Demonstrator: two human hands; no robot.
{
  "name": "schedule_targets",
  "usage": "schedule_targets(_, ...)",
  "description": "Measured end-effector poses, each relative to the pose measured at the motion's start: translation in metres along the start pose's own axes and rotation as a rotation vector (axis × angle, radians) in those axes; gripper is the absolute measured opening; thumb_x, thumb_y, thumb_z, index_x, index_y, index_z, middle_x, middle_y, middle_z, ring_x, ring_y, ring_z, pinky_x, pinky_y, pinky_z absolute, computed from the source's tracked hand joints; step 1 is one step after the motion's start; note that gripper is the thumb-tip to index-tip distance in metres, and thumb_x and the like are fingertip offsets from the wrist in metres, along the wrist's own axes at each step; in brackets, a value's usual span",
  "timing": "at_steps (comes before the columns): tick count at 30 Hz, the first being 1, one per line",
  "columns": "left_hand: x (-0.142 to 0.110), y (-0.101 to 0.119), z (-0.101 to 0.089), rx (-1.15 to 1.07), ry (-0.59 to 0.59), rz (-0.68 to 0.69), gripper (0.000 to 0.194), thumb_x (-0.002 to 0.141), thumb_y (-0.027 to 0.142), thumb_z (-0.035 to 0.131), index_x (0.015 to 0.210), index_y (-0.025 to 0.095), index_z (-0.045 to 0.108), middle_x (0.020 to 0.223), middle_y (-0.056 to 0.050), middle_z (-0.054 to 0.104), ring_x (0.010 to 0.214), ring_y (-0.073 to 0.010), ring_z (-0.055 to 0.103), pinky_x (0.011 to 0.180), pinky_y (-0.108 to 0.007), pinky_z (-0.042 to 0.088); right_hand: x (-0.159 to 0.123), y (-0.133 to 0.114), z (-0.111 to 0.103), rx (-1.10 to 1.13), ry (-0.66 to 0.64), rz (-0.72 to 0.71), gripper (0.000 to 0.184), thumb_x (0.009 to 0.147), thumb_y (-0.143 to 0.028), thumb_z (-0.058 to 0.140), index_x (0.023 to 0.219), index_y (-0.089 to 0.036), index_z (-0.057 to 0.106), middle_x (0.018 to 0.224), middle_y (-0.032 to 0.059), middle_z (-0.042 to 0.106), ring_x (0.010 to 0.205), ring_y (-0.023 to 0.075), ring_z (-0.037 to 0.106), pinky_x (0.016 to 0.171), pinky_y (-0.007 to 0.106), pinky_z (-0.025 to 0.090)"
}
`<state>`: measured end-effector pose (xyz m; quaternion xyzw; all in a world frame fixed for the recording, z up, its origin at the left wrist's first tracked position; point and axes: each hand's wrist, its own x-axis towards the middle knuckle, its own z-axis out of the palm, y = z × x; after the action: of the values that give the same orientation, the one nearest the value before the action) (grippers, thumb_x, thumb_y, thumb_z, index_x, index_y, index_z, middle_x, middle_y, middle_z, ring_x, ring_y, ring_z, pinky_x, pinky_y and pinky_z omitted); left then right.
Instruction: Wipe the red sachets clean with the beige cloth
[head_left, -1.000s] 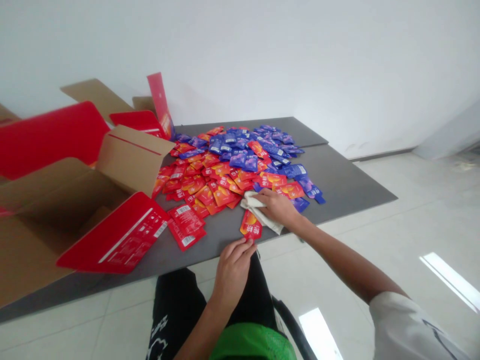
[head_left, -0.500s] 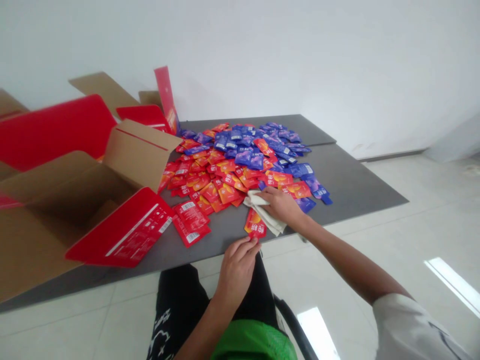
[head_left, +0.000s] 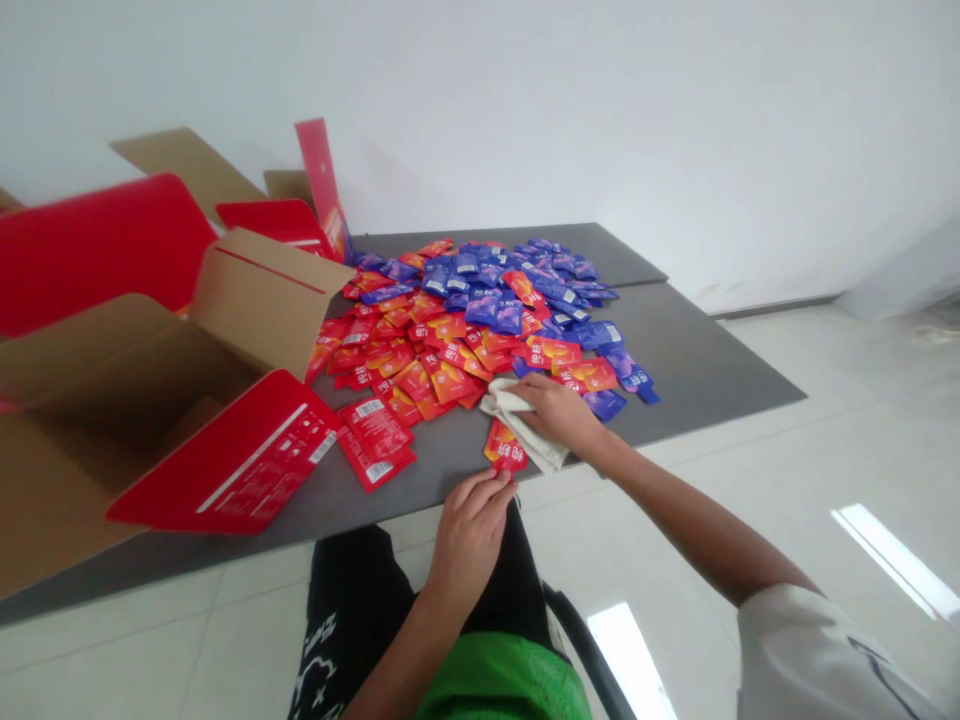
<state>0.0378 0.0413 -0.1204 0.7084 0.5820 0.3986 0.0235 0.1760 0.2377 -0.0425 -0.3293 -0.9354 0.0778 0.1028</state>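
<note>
At the table's front edge my left hand (head_left: 472, 510) pinches the near end of a red-orange sachet (head_left: 507, 448) that lies flat on the grey table. My right hand (head_left: 556, 412) is closed on a folded off-white cloth (head_left: 529, 432), which rests against the right side of that sachet and covers part of it. Just beyond the cloth spreads a heap of red-orange sachets (head_left: 450, 378) mixed with blue-purple sachets (head_left: 487, 305). Two red sachets (head_left: 375, 440), barcodes up, overlap to the left of my left hand.
An open red cardboard box (head_left: 247, 465) with flaps out takes up the table's left side. Behind it stands another open box (head_left: 274, 215). The grey table (head_left: 705, 370) meets a white wall at the back. A green bag or cloth (head_left: 502, 680) lies by my lap.
The whole view has shifted slightly, so everything sits a little further left. Both hands keep their places at the sachet, and the cloth has hardly moved against it.
</note>
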Motion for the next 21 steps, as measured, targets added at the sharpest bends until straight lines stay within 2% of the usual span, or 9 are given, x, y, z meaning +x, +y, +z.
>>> schedule_targets(2, 0.000, 0.000, 0.000, 0.002, 0.006, -0.006, 0.031, 0.100, 0.013, 0.057, 0.127, 0.022, 0.070, 0.124, -0.005, 0.074, 0.120, -0.0222, 0.064, 0.106, -0.043, 0.056, 0.006, 0.005, -0.010, -0.033, 0.039, 0.029, 0.035, 0.099, -0.022, 0.060, 0.133, -0.021, 0.069, 0.119, 0.0101, 0.070, 0.100, 0.0231, 0.070, 0.080, 0.027, 0.052)
schedule_targets(5, -0.001, 0.000, 0.001, 0.005, -0.001, -0.003, 0.032, 0.100, 0.013, 0.056, 0.128, 0.022, 0.069, 0.125, -0.006, 0.073, 0.121, -0.0227, 0.064, 0.105, -0.044, 0.056, -0.013, -0.011, -0.015, 0.010, 0.052, -0.028, 0.041, 0.097, -0.017, 0.061, 0.137, -0.023, 0.066, 0.125, 0.0089, 0.069, 0.102, 0.0217, 0.069, 0.081, 0.026, 0.052)
schedule_targets(9, -0.002, -0.001, 0.002, 0.018, 0.007, -0.001, 0.028, 0.099, 0.013, 0.058, 0.122, 0.022, 0.072, 0.115, -0.006, 0.076, 0.114, -0.0240, 0.066, 0.100, -0.044, 0.058, -0.045, -0.038, 0.000, 0.100, -0.085, -0.139, 0.039, 0.095, -0.021, 0.066, 0.133, -0.028, 0.068, 0.124, 0.0049, 0.070, 0.101, 0.0195, 0.070, 0.080, 0.024, 0.052)
schedule_targets(11, -0.002, -0.002, 0.002, 0.012, 0.013, 0.010, 0.029, 0.099, 0.012, 0.058, 0.124, 0.021, 0.071, 0.118, -0.006, 0.075, 0.115, -0.0238, 0.065, 0.101, -0.044, 0.057, -0.041, -0.034, 0.007, 0.099, -0.110, -0.118, 0.037, 0.096, -0.023, 0.066, 0.133, -0.027, 0.069, 0.125, 0.0052, 0.070, 0.102, 0.0197, 0.070, 0.081, 0.024, 0.052)
schedule_targets(13, -0.002, -0.002, 0.002, -0.001, 0.015, 0.024, 0.032, 0.099, 0.011, 0.058, 0.127, 0.021, 0.069, 0.124, -0.006, 0.074, 0.119, -0.0231, 0.064, 0.105, -0.043, 0.056, -0.024, -0.018, 0.007, 0.060, -0.072, -0.050, 0.037, 0.098, -0.025, 0.063, 0.135, -0.026, 0.067, 0.128, 0.0074, 0.068, 0.103, 0.0204, 0.070, 0.081, 0.025, 0.052)
schedule_targets(17, -0.001, -0.002, 0.002, -0.011, 0.021, 0.018, 0.033, 0.099, 0.011, 0.058, 0.128, 0.022, 0.068, 0.125, -0.005, 0.073, 0.120, -0.0225, 0.064, 0.105, -0.043, 0.055, 0.004, 0.008, -0.013, -0.058, 0.008, 0.060, 0.036, 0.099, -0.023, 0.061, 0.135, -0.020, 0.068, 0.120, 0.0113, 0.069, 0.101, 0.0232, 0.069, 0.079, 0.027, 0.052)
schedule_targets(19, -0.001, -0.001, 0.002, -0.012, 0.024, 0.015, 0.033, 0.099, 0.011, 0.058, 0.129, 0.022, 0.068, 0.125, -0.005, 0.073, 0.120, -0.0219, 0.064, 0.105, -0.042, 0.056, -0.002, 0.001, -0.021, -0.045, 0.040, 0.019, 0.038, 0.099, -0.020, 0.061, 0.136, -0.020, 0.067, 0.122, 0.0111, 0.069, 0.102, 0.0232, 0.069, 0.081, 0.028, 0.052)
schedule_targets(21, -0.001, -0.001, 0.002, -0.008, 0.030, 0.020, 0.034, 0.098, 0.011, 0.059, 0.129, 0.022, 0.068, 0.125, -0.005, 0.074, 0.119, -0.0215, 0.064, 0.104, -0.041, 0.056, -0.019, -0.016, -0.020, 0.014, 0.037, -0.060, 0.040, 0.098, -0.021, 0.063, 0.138, -0.023, 0.065, 0.125, 0.0095, 0.068, 0.103, 0.0217, 0.069, 0.082, 0.027, 0.052)
